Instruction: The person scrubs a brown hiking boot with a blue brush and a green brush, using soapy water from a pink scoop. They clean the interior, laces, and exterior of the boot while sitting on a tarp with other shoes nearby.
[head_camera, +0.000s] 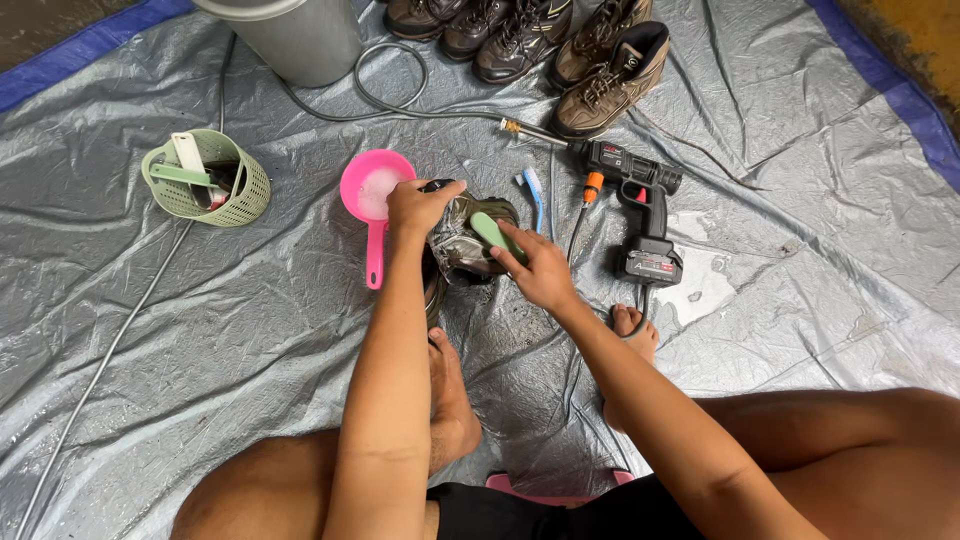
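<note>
A wet brown shoe (462, 245) stands on the grey tarp (250, 330) in front of me. My left hand (420, 205) grips its upper edge and steadies it. My right hand (535, 268) holds a light green scrub brush (494, 232) pressed against the shoe's side. A pink ladle (372, 195) with soapy water lies just left of the shoe. A blue and white toothbrush (533, 195) lies to the right of the shoe.
A black and red cordless spray gun (640, 215) with hose lies at right. Several brown shoes (560, 45) are lined at the top. A green basket (205, 178) with tools sits left, a grey bucket (290, 35) behind it. My bare feet rest below the shoe.
</note>
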